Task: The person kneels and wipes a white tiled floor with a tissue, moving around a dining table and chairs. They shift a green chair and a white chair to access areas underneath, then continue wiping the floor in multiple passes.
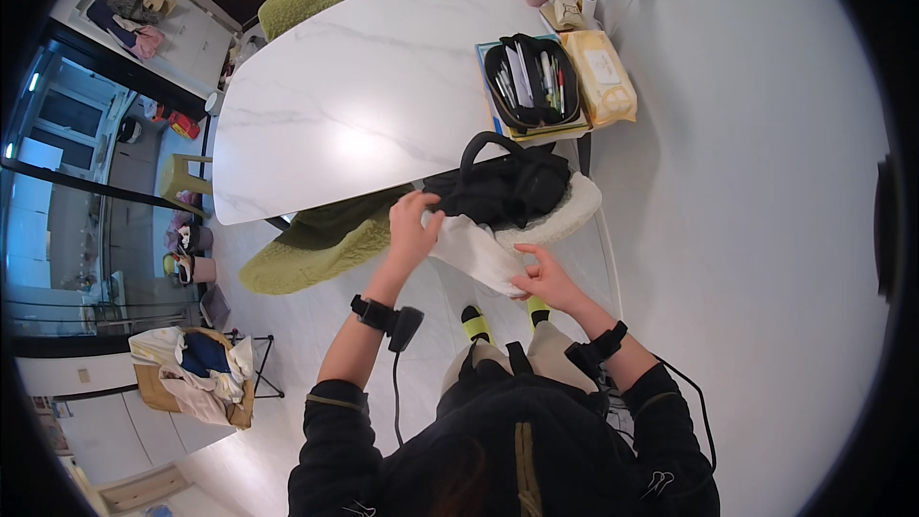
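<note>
A white cloth (pixel 474 253) is stretched slantwise between my two hands, in front of the chairs. My left hand (pixel 415 226) is at its upper left end, close to a black bag (pixel 502 187); fingers and thumb grip the cloth's edge. At the lower right end, my right hand (pixel 546 278) pinches the cloth between thumb and fingers. The black bag, with a looped handle, rests on a white fleecy chair (pixel 563 219). What kind of cloth article it is, I cannot tell.
Beyond the chairs stands a white marble-patterned table (pixel 344 100). An open black pencil case (pixel 531 82) lies on books beside a yellow wipes pack (pixel 601 75). A green chair (pixel 323 248) is at the left. Farther left, clothes lie on a folding chair (pixel 143 380).
</note>
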### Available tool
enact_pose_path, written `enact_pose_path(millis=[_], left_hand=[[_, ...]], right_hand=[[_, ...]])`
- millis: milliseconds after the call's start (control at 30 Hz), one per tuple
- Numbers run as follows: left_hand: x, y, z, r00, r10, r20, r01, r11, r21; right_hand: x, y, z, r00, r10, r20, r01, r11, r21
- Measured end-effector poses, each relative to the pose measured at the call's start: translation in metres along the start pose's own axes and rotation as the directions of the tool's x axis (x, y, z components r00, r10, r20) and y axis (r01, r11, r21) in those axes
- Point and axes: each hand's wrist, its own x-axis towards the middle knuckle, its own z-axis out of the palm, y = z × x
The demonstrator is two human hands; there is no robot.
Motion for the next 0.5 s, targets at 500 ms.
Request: enact_pose_path(millis=[500], left_hand=[[0.003, 0.023, 0.062, 0.472, -0.168, 0.865, 0.251, 0.967, 0.05]], right_hand=[[0.045, 0.045, -0.01, 0.974, -0.025, 0.226, 0.206, 0.524, -0.827]])
